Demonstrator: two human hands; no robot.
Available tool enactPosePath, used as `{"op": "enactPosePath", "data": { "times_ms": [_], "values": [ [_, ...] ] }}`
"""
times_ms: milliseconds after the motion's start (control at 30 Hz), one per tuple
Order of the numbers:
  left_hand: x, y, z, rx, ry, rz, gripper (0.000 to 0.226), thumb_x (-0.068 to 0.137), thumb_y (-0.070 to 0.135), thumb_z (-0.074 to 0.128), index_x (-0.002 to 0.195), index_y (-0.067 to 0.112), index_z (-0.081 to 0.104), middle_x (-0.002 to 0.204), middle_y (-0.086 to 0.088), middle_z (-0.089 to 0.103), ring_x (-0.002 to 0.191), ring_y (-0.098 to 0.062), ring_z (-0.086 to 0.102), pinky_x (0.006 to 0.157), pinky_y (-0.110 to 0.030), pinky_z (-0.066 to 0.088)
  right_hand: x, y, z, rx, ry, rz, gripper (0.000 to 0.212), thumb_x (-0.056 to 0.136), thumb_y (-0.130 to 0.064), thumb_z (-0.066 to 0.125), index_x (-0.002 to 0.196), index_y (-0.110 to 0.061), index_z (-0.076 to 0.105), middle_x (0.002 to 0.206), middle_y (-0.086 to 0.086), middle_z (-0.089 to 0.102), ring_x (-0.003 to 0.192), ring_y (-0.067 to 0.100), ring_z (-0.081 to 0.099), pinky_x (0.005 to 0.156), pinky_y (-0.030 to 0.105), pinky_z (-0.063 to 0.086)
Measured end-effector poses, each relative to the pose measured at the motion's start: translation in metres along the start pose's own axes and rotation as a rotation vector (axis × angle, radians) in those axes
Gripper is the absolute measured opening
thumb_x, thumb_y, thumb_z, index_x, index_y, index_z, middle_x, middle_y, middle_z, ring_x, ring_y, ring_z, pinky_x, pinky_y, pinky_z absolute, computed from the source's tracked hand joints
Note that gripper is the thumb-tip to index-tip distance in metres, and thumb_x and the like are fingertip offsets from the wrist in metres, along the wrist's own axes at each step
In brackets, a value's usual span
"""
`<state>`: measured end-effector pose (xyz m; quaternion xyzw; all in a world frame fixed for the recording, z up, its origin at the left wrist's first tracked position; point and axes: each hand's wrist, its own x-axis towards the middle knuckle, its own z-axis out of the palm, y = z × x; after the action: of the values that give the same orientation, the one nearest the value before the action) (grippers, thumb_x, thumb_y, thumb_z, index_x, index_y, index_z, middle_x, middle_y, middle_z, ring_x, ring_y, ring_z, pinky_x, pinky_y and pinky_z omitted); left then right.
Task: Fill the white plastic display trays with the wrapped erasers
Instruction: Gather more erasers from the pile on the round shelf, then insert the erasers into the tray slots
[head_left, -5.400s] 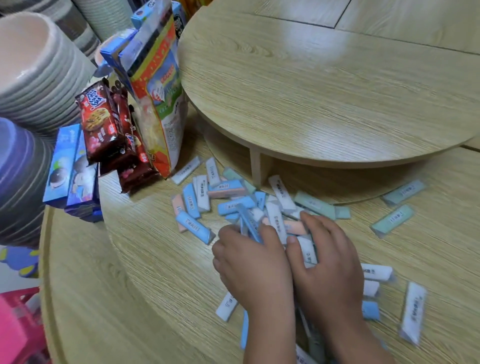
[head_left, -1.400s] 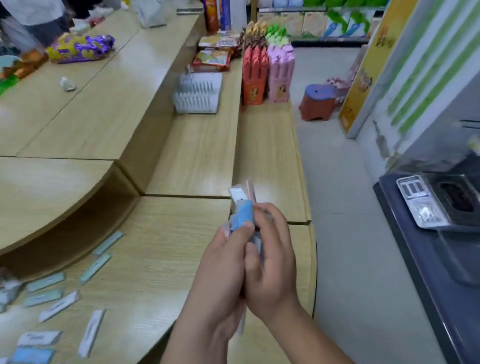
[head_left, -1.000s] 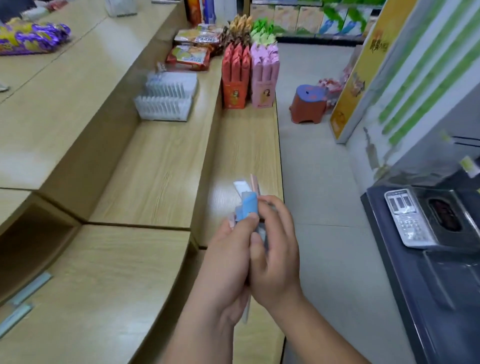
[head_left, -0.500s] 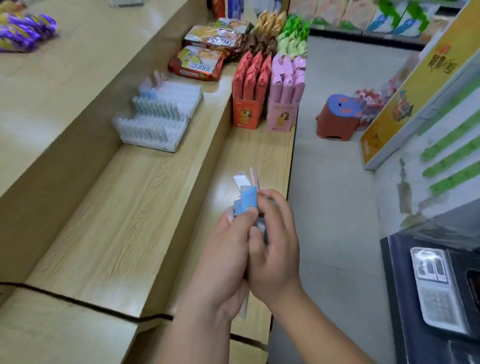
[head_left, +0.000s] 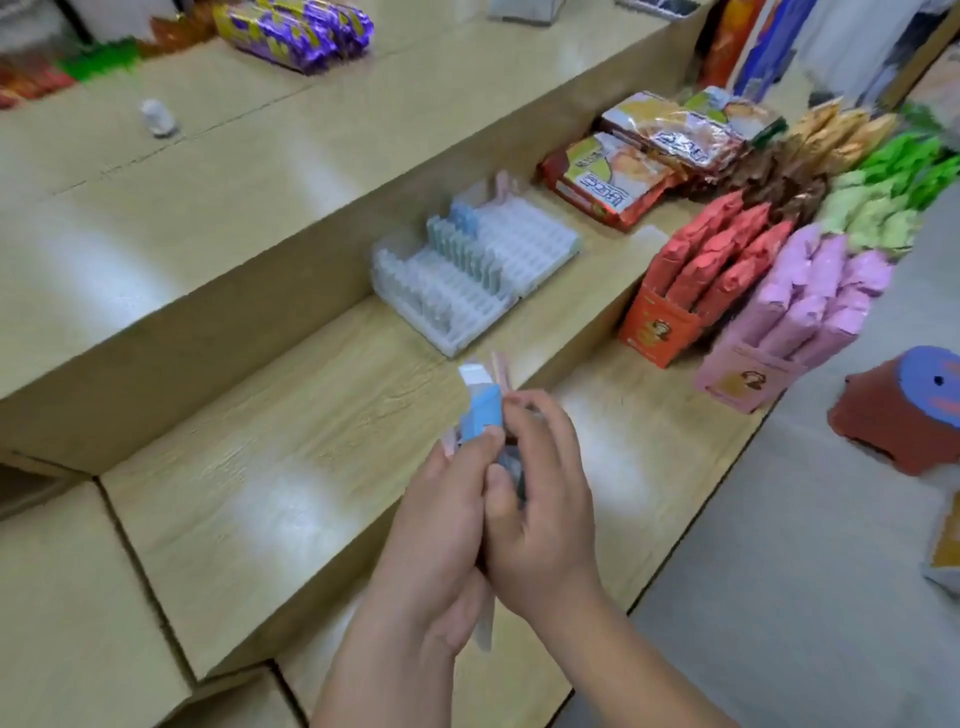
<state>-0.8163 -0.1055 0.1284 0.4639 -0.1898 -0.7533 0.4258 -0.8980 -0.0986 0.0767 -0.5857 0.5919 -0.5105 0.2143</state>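
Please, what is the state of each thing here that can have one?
Bundle of wrapped blue, white and pink erasers, held upright in both hands.
Left hand, gripping the bundle.
Right hand, gripping the bundle.
Nearer white plastic display tray, partly filled.
Farther white plastic display tray, mostly unfilled.

Stepped wood-grain counters (head_left: 260, 493), glare patches on top; grey floor (head_left: 805, 571); red stool (head_left: 883, 431), probably plastic, at right.

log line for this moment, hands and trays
left hand: grips wrapped erasers | right hand: grips same erasers | white display trays: on shelf ahead, partly filled | step: erasers not yet in trays
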Motion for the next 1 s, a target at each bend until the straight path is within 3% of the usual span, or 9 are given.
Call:
{"op": "enactPosePath", "data": {
  "times_ms": [167,233,367,500,633,767,867,1000],
  "values": [
    [0.053,0.031,-0.033,-0.122,0.137,0.121,0.023,0.099,0.021,0.057,0.091,0.022,0.079,0.083,-0.002,0.072,0.076,-0.012,0.070,0.064,-0.024,0.057,0.056,0.016,0.060,0.073,-0.185,-0.090,0.042,0.089,-0.035,0.042,0.122,-0.015,0.058,0.132,-0.002,0.048,0.117,0.009,0.053,0.091,0.029,0.047],
    [0.081,0.045,-0.050,-0.163,0.197,0.143,0.021,0.098,0.023,0.058,0.097,0.021,0.079,0.087,-0.004,0.072,0.079,-0.013,0.071,0.065,-0.026,0.057,0.079,0.025,0.089,0.075,-0.254,-0.115,0.043,0.088,-0.035,0.042,0.123,-0.015,0.058,0.131,-0.003,0.048,0.116,0.013,0.054,0.090,0.033,0.049],
    [0.123,0.065,-0.078,-0.228,0.282,0.182,0.028,0.095,0.026,0.060,0.118,0.015,0.072,0.105,-0.008,0.075,0.096,-0.017,0.073,0.072,-0.024,0.057,0.117,0.039,0.134,0.068,-0.375,-0.154,0.046,0.088,-0.037,0.040,0.126,-0.016,0.057,0.131,-0.003,0.049,0.115,0.010,0.052,0.088,0.028,0.047],
    [0.161,0.078,-0.093,-0.283,0.320,0.172,0.027,0.094,0.026,0.061,0.116,0.016,0.073,0.110,-0.009,0.075,0.102,-0.019,0.072,0.077,-0.026,0.058,0.145,0.055,0.165,0.011,-0.475,-0.159,0.048,0.088,-0.038,0.038,0.127,-0.016,0.057,0.131,-0.003,0.048,0.113,0.009,0.051,0.087,0.025,0.044],
    [0.189,0.081,-0.108,-0.308,0.348,0.147,0.024,0.099,0.025,0.056,0.104,0.020,0.078,0.106,-0.006,0.075,0.097,-0.016,0.073,0.074,-0.025,0.058,0.162,0.074,0.189,-0.003,-0.542,-0.181,0.049,0.087,-0.039,0.040,0.125,-0.015,0.059,0.130,-0.002,0.048,0.110,0.012,0.053,0.083,0.034,0.049],
    [0.198,0.075,-0.119,-0.201,0.419,0.188,0.023,0.088,0.038,0.061,0.103,0.028,0.076,0.107,-0.005,0.076,0.098,-0.017,0.073,0.073,-0.024,0.056,0.163,0.091,0.200,-0.055,-0.566,-0.237,0.048,0.089,-0.041,0.042,0.131,-0.020,0.056,0.136,-0.004,0.049,0.117,0.013,0.053,0.087,0.033,0.049],
    [0.200,0.068,-0.116,-0.089,0.620,0.321,0.021,0.084,0.036,0.060,0.100,0.031,0.072,0.100,-0.005,0.076,0.093,-0.018,0.073,0.074,-0.030,0.057,0.163,0.099,0.200,-0.149,-0.641,-0.244,0.053,0.091,-0.044,0.043,0.139,-0.023,0.051,0.140,-0.010,0.052,0.126,0.012,0.049,0.102,0.036,0.042],
    [0.201,0.067,-0.107,0.147,0.869,0.416,0.031,0.085,0.045,0.049,0.110,0.042,0.066,0.099,0.011,0.075,0.090,-0.006,0.071,0.080,-0.033,0.054,0.168,0.098,0.206,-0.182,-0.671,-0.204,0.056,0.090,-0.048,0.042,0.141,-0.026,0.047,0.141,-0.011,0.053,0.128,0.015,0.045,0.107,0.035,0.037]
  ]
}}
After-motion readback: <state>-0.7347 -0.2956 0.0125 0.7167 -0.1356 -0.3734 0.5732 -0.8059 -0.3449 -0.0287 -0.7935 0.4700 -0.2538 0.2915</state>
